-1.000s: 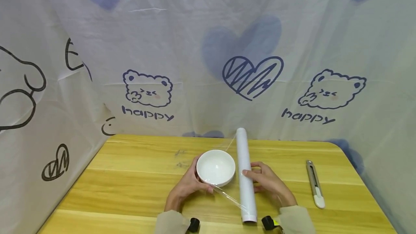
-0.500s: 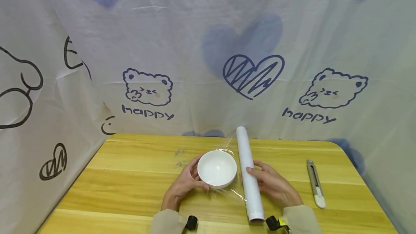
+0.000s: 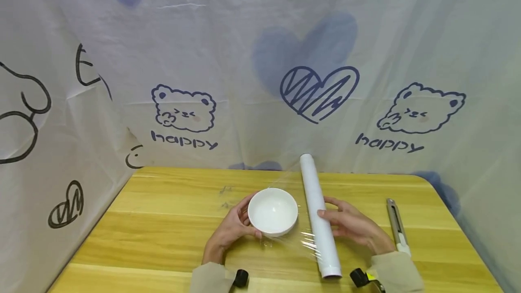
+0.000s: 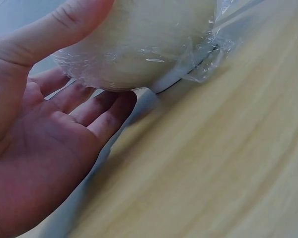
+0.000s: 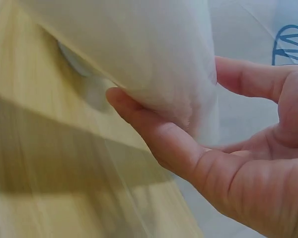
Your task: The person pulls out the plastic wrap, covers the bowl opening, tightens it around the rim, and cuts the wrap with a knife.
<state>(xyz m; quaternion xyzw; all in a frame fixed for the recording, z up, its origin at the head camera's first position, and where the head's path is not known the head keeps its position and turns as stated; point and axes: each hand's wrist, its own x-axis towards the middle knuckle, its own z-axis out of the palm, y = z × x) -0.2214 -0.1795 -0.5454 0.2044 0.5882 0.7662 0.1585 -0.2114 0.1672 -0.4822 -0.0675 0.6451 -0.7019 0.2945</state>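
My left hand (image 3: 234,225) grips a white bowl (image 3: 272,211) from its left side, thumb in front and fingers behind and below. Clear plastic wrap (image 4: 203,62) clings in wrinkles to the bowl's outside in the left wrist view. From the bowl a sheet of the wrap stretches rightward to a long white roll of plastic wrap (image 3: 319,216). That roll leans slightly, its far end tipped left. My right hand (image 3: 354,225) holds the roll near its middle, with the thumb on the near face; the right wrist view shows fingers (image 5: 164,139) curled round it.
A utility knife (image 3: 397,225) with a grey and white handle lies at the right on the wooden table (image 3: 163,229), partly behind the right sleeve. A printed cloth (image 3: 252,139) hangs behind the table and along its sides.
My right hand has carried the roll to the right, and its near end has swung rightward. The wrap between roll and bowl is wider. Bowl and left hand have shifted only slightly.
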